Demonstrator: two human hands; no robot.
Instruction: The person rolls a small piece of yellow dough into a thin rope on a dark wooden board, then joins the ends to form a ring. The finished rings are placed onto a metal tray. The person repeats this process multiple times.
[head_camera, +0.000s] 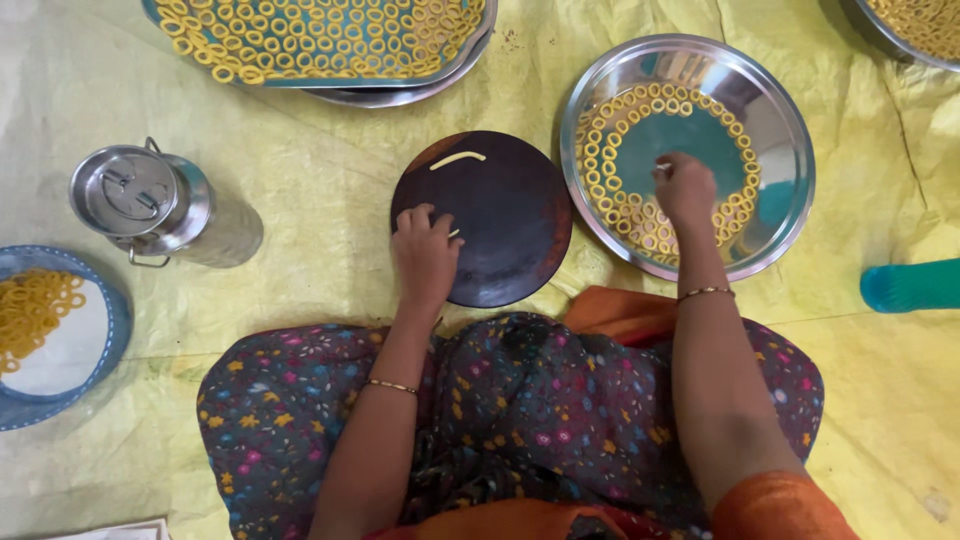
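The left hand (425, 252) is laid palm down on a dark round board (495, 215), its fingers curled over a small piece of dough that is mostly hidden. A short dough strip (457, 158) is seen near the far edge of the board. The right hand (685, 188) is held over a steel plate (780, 150), fingertips pinched on a dough ring (662, 168). Many rings (610, 185) are arranged in curved rows on the plate. A steel can (150, 200) is placed well to the left on the yellow sheet (330, 180).

Dark round board (500, 215) lies flat; steel plate (780, 130) holds dough rings (625, 200).
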